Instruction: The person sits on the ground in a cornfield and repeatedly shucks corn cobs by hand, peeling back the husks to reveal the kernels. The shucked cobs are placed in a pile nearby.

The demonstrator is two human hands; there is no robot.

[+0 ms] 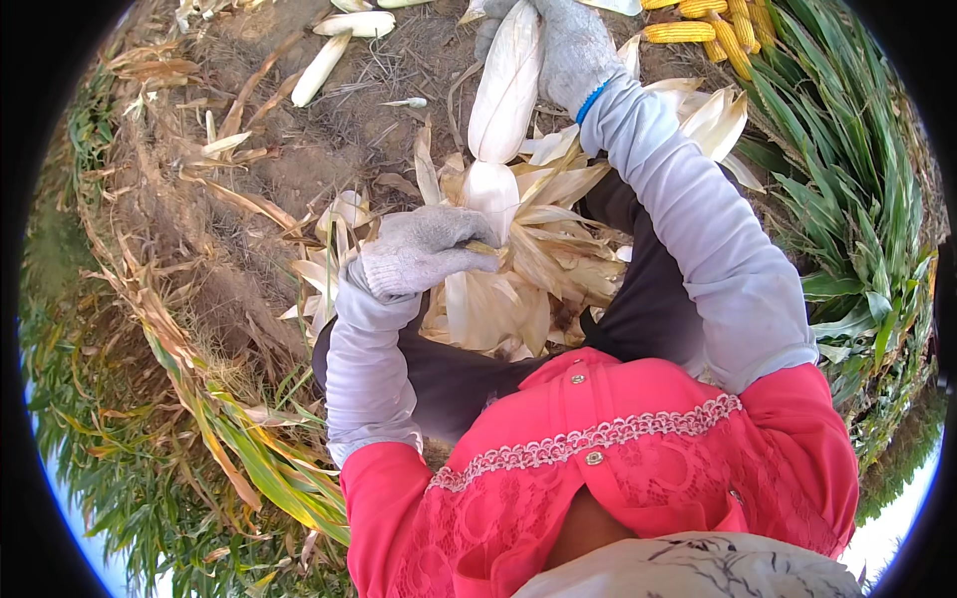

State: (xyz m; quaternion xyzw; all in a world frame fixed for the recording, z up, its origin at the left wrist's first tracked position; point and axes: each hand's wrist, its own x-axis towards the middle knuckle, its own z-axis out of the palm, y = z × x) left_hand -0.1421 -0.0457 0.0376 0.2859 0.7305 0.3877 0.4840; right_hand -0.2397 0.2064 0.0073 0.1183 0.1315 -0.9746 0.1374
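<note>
My right hand point(576, 52), in a grey knit glove, is at the top edge of the view. It is closed around the far end of a long ear of corn in pale husk point(505, 93). Part of that hand is cut off by the frame. Close to my lap, my left hand point(430, 250), also gloved, pinches dry husk at the near end. Between the two, a smooth white piece of husk point(491, 194) continues the line of the ear. Whether it is one piece with the ear, I cannot tell. Loose dry husks point(553, 247) spread beneath, between my legs.
Bare yellow corn cobs point(680, 31) are piled at the upper right. Cut green corn stalks point(845, 164) lie along the right side. Several pale-husked ears point(321, 69) rest on the soil point(314, 149) at the upper left. Dry and green leaves point(247, 441) border the left.
</note>
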